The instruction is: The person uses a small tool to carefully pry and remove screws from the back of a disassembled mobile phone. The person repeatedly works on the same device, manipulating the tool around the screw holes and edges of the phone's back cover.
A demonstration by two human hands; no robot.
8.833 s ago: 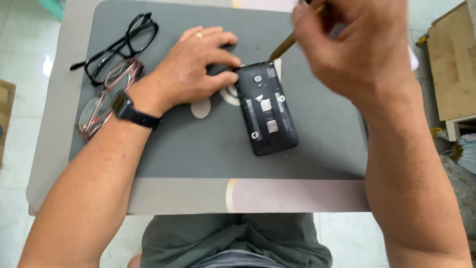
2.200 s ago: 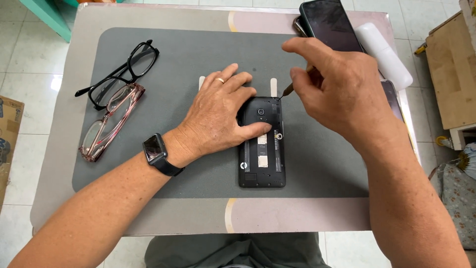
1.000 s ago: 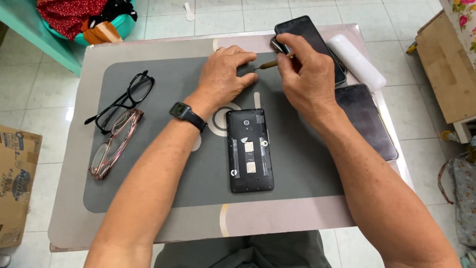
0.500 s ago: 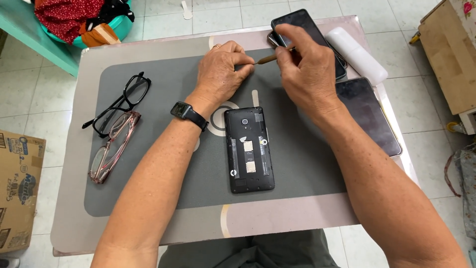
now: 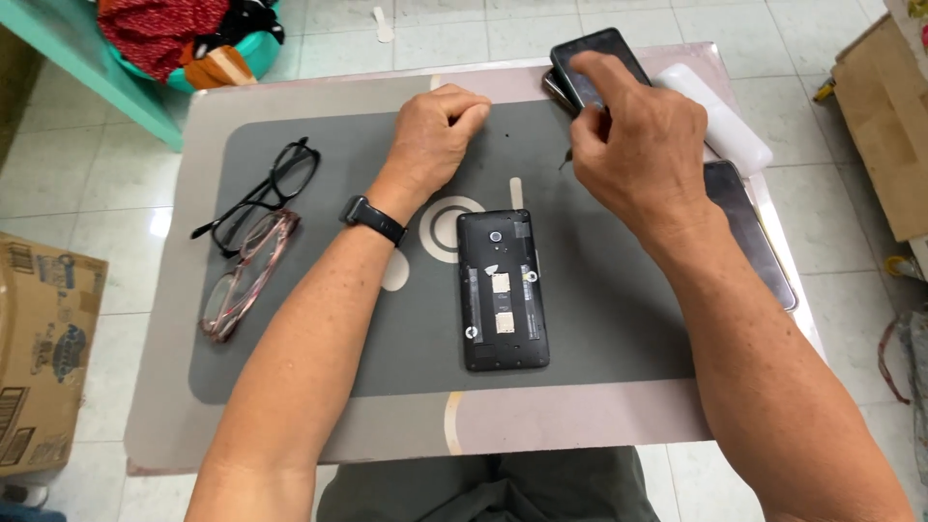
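Opened phone (image 5: pixel 503 290) lying back-up near the middle of the grey work mat (image 5: pixel 619 329), back cover off, camera end toward the far edge of the tabletop (image 5: pixel 164 406), long axis running far edge to near edge, roughly square with the mat. Flat and centred, likely so the exposed inside stays within reach of both hands; untouched at this moment.

Left hand (image 5: pixel 437 135) resting on the mat toward the far edge, grip clenched into a loose fist, knuckles down; whether anything small sits inside the fist cannot be told. Black watch (image 5: pixel 374 218) on that wrist.

Right hand (image 5: pixel 633 145) hovering toward the far right corner, fingers pinched on a thin tool whose dark tip (image 5: pixel 565 162) pokes out below, pointing down at the mat; forefinger stretched over a dark phone (image 5: pixel 597 68) lying stacked on another at the far edge. Small dark speck, perhaps a screw (image 5: pixel 508 133), on the mat between the hands.

Along the right edge, a white oblong case (image 5: pixel 725 121) and a dark flat slab (image 5: pixel 759 232), parked clear of the working area. Near the left edge of the mat, black-framed glasses (image 5: pixel 266 188) and reddish-framed glasses (image 5: pixel 246 280), folded open, set aside.
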